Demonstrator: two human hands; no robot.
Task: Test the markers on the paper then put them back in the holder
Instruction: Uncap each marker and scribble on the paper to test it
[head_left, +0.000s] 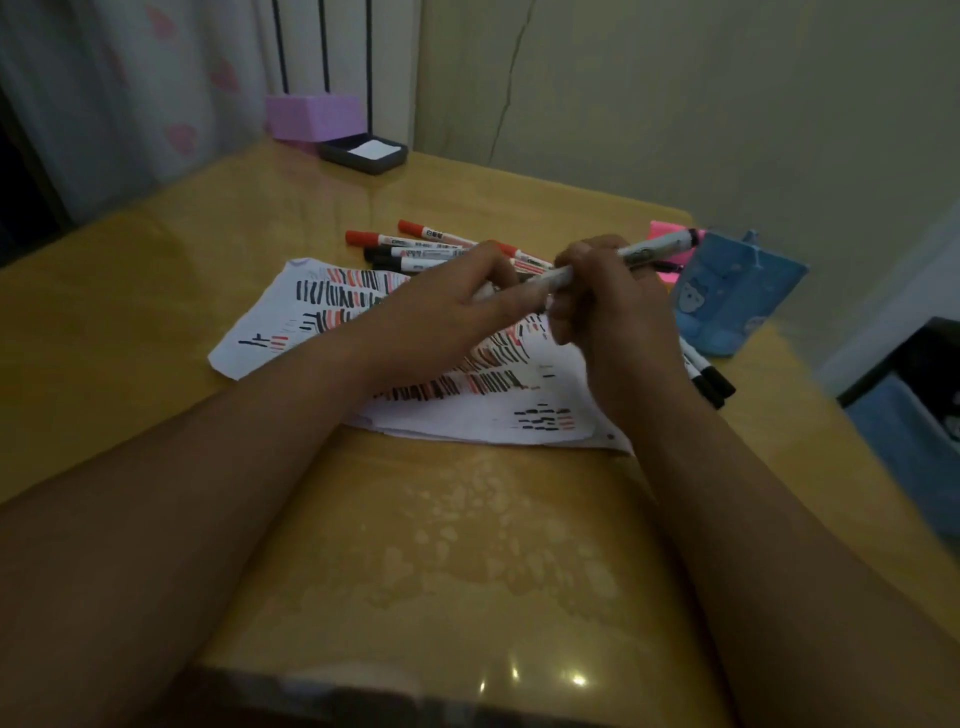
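The near half of the table (441, 545) is bare, so my hands can pass freely there and along the left side. Far of the paper (483, 410), a heap of markers (415, 247) blocks the way, and two more markers (709, 376) lie just right of it. The blue holder (737, 296) stands on the right edge, closing that side.

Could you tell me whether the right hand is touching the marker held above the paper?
Touching. The head view shows the right hand closed around the marker, its barrel emerging from the fist.
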